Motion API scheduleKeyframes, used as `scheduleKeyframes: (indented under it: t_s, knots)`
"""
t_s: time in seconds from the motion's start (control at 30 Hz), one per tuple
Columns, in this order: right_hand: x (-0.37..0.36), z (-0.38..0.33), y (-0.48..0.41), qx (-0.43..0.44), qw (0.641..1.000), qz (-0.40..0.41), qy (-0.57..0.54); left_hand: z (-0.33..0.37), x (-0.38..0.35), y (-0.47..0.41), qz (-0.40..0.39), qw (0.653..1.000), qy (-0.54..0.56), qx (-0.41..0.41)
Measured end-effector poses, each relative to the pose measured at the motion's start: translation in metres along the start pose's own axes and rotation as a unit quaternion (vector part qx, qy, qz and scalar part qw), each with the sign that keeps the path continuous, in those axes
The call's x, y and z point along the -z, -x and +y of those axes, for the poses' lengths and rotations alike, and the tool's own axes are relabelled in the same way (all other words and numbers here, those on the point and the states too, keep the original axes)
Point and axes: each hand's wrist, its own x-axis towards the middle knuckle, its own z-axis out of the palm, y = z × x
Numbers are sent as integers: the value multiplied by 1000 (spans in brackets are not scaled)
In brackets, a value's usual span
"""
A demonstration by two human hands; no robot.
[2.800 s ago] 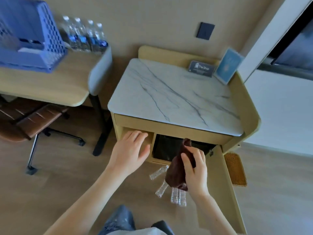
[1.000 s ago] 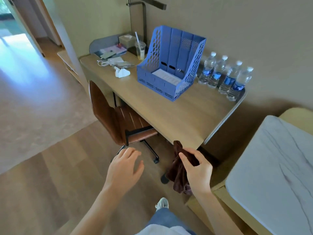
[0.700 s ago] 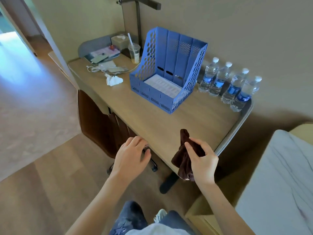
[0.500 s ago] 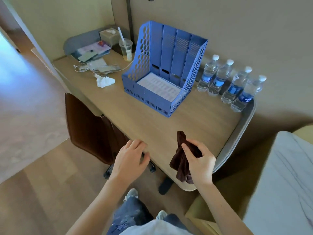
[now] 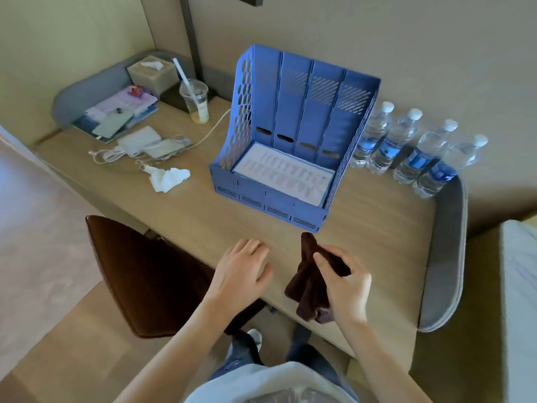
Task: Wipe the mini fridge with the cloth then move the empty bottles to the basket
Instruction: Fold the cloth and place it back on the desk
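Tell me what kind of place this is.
Probably a hotel room: a wooden desk against the wall with four water bottles, a tissue box and a brown chair.

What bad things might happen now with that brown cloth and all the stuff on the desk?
1. The brown cloth dangles loosely from the right hand by the desk edge; it might slip to the floor.
2. The four water bottles stand close together beside the blue basket; one bump could topple several.
3. The cup with a straw holds a little liquid near a white cable; a knock might spill it.
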Motion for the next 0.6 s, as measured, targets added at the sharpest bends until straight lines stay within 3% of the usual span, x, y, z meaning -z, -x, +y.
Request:
scheduleKeyframes:
  t_s: [0.13,0.3,0.43,0.6]
  knots:
    - [-26,15,-18,-85,994,27,-58,-30,6,-11,-11,1000,11,-18]
    - [-31,61,-34,-149,985,37,76,-48,-1,-18,-33,999,22,-31]
    - [-22,70,-38,-130,982,30,135,-53,-12,-21,-55,997,25,-46]
    - [-12,71,-34,-57,968,-35,240,-50,-28,-29,-85,994,38,-58]
